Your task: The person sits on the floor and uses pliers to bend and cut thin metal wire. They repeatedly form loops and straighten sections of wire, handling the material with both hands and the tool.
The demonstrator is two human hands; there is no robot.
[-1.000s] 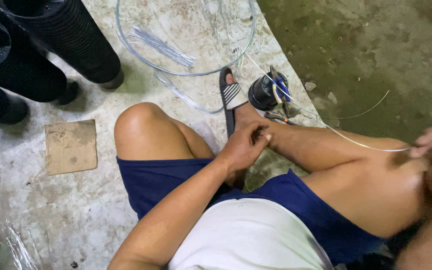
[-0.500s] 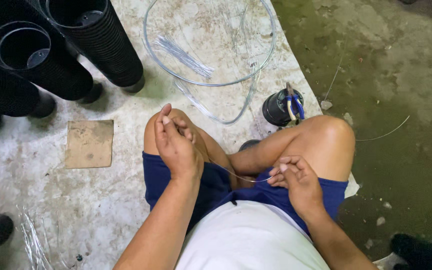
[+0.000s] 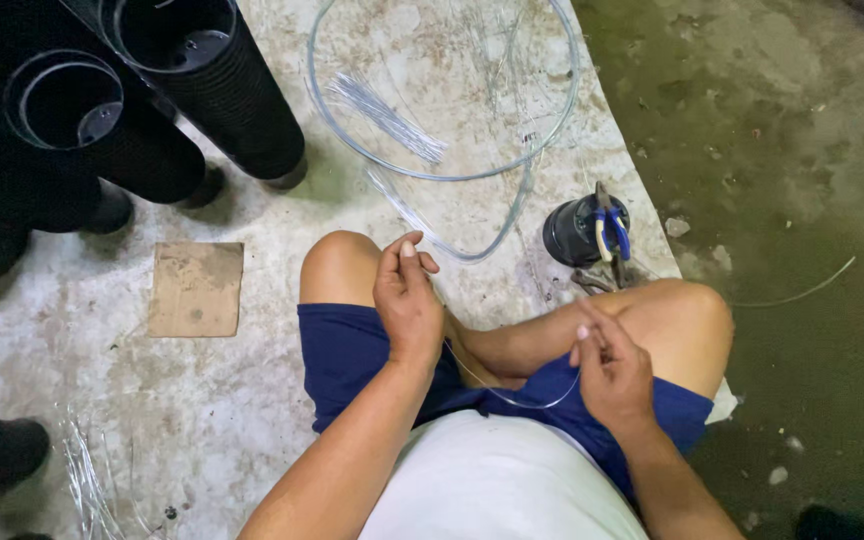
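I sit on the floor in blue shorts with my knees up. My left hand is raised over my left thigh, fingertips pinched on one end of a thin wire. The wire sags in a curve across my lap to my right hand, which pinches its other end beside my right knee. A large coil of clear wire lies on the concrete ahead of my knees, with a bundle of short cut wires inside it.
Stacks of black ribbed pots stand at the upper left. A cardboard square lies left of my knee. Blue-handled pliers rest on a small black pot. Loose wires lie at the lower left. Dark wet floor is to the right.
My view has steadied over my lap. My left hand lifted a little from my thigh, and the wire is now stretched in a curve between both hands.
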